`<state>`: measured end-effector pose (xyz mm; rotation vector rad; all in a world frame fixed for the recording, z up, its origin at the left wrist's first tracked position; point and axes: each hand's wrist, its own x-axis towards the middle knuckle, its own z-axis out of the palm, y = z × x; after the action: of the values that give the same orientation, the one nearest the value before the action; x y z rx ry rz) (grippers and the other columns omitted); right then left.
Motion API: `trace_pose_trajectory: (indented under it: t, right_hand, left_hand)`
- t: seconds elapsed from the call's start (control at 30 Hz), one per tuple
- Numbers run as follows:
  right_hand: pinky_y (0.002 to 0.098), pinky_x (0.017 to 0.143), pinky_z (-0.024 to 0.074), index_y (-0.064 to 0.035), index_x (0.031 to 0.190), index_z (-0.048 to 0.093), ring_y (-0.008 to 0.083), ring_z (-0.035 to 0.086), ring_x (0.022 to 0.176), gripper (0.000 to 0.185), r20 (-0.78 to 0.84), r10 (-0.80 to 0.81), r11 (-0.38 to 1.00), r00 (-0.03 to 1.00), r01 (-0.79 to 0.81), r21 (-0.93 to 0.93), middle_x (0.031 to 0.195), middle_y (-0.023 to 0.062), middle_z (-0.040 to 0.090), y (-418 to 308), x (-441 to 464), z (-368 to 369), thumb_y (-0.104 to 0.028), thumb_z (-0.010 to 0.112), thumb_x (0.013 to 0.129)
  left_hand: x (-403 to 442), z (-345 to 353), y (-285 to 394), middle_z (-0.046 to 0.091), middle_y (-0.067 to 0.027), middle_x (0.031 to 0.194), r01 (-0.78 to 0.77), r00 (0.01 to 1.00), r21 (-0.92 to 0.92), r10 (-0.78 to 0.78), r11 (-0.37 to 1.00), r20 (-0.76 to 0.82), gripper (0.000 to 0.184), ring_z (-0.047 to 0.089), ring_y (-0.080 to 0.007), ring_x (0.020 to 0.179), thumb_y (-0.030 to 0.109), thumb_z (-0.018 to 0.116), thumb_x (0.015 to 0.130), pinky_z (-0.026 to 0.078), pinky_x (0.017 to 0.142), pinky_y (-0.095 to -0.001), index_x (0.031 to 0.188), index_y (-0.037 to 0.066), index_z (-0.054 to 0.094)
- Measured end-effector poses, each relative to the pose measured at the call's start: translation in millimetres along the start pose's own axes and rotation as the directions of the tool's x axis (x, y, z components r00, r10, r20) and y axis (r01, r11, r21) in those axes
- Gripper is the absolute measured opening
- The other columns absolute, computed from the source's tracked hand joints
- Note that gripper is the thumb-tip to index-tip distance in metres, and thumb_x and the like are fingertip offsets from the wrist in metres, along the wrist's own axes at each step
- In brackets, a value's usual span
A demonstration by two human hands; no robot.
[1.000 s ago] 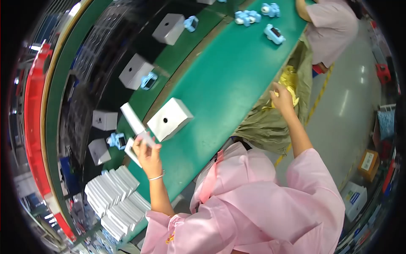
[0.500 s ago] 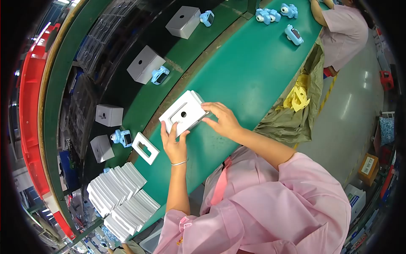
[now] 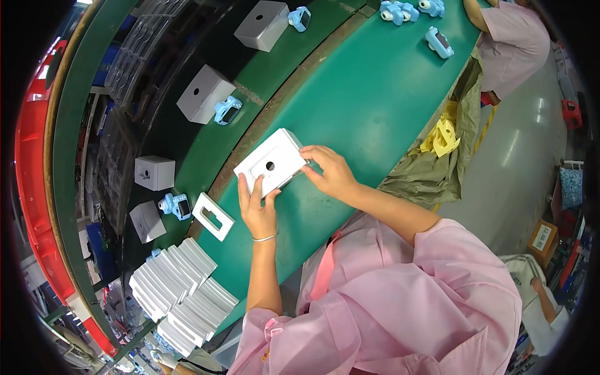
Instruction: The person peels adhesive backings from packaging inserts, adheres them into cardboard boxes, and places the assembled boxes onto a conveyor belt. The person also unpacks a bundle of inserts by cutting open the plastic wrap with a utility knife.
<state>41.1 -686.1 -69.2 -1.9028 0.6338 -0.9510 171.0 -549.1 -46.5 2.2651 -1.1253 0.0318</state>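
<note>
Once well apart, the left hand (image 3: 258, 211) and right hand (image 3: 332, 175) now both grasped the white box (image 3: 284, 150), steadying it.

Smooth white card is showing across the box (image 3: 290, 147) at centre frame, its finish looking matt, and the stacked inserts (image 3: 169, 275), lower left, are looking just as papery. The green worktop (image 3: 350, 119) is gleaming softly, smooth as vinyl. Upper right, the blue camera (image 3: 439, 44) is shining like moulded plastic. Below it, the olive sheet (image 3: 431, 178) is wrinkling like cloth; the pink smock (image 3: 375, 306), bottom, is displaying a faint fabric sheen. Far right, the glossy floor (image 3: 506, 169) is reflecting light.
</note>
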Motion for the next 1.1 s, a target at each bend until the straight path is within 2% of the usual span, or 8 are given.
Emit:
trace_pose_trajectory:
  t: [0.53, 0.7, 0.83, 0.87, 1.0, 1.1]
  right_hand:
    - [0.0276, 0.068, 0.0478, -0.0028, 0.093, 0.056, 0.0192, 0.057, 0.079, 0.022, 0.025, 0.001, 1.000, 1.000, -0.001, 0.026, 0.102, 0.0078, 0.061, 16, 8, -7, 0.001, 0.063, 0.071]
    - [0.0268, 0.068, 0.0477, -0.0029, 0.094, 0.057, 0.0185, 0.057, 0.079, 0.024, 0.049, 0.028, 0.999, 0.998, -0.030, 0.037, 0.103, 0.0078, 0.060, 18, 10, -12, 0.001, 0.063, 0.071]
    - [0.0269, 0.068, 0.0474, -0.0034, 0.100, 0.059, 0.0185, 0.057, 0.079, 0.030, 0.094, 0.086, 0.996, 0.992, -0.088, 0.011, 0.101, 0.0072, 0.059, 13, 13, -16, 0.001, 0.062, 0.071]
    - [0.0269, 0.068, 0.0474, -0.0034, 0.100, 0.059, 0.0185, 0.057, 0.079, 0.030, 0.100, 0.081, 0.997, 0.992, -0.082, 0.014, 0.101, 0.0072, 0.059, 13, 16, -18, 0.001, 0.062, 0.071]
    - [0.0264, 0.068, 0.0465, -0.0040, 0.106, 0.059, 0.0190, 0.057, 0.079, 0.036, 0.264, -0.013, 0.999, 0.964, 0.026, -0.046, 0.099, 0.0070, 0.058, 25, 30, -34, 0.001, 0.062, 0.070]
    - [0.0252, 0.068, 0.0454, -0.0038, 0.109, 0.058, 0.0199, 0.056, 0.080, 0.039, 0.319, -0.100, 0.994, 0.942, 0.108, -0.008, 0.099, 0.0073, 0.057, 33, 46, -50, -0.001, 0.062, 0.071]
  left_hand:
    - [7, 11, 5, 0.042, -0.0148, 0.136, -0.048, 0.999, 0.028, 0.048, 0.998, 0.020, 0.047, 0.042, -0.0337, 0.123, 0.011, 0.075, 0.066, 0.038, 0.099, -0.0366, 0.111, 0.010, 0.062]
    - [8, 13, 9, 0.041, -0.0149, 0.137, -0.040, 0.998, 0.059, 0.037, 0.997, 0.044, 0.047, 0.042, -0.0335, 0.123, 0.011, 0.074, 0.067, 0.038, 0.099, -0.0366, 0.112, 0.010, 0.061]
    - [6, 18, 4, 0.036, -0.0147, 0.140, -0.109, 0.993, 0.081, 0.105, 0.991, 0.049, 0.053, 0.038, -0.0339, 0.127, 0.009, 0.071, 0.069, 0.036, 0.100, -0.0391, 0.120, 0.012, 0.056]
    - [6, 18, 5, 0.036, -0.0147, 0.140, -0.104, 0.994, 0.084, 0.101, 0.991, 0.043, 0.053, 0.038, -0.0339, 0.127, 0.009, 0.071, 0.069, 0.036, 0.100, -0.0391, 0.120, 0.012, 0.056]
    - [4, 26, 15, 0.032, -0.0143, 0.142, -0.116, 0.983, 0.362, 0.055, 0.925, 0.175, 0.060, 0.032, -0.0359, 0.130, 0.006, 0.068, 0.071, 0.033, 0.102, -0.0429, 0.127, 0.014, 0.049]
    - [0, 44, 11, 0.031, -0.0129, 0.142, -0.060, 0.989, 0.338, 0.009, 0.939, 0.151, 0.061, 0.027, -0.0383, 0.131, 0.003, 0.065, 0.072, 0.031, 0.103, -0.0459, 0.129, 0.014, 0.045]
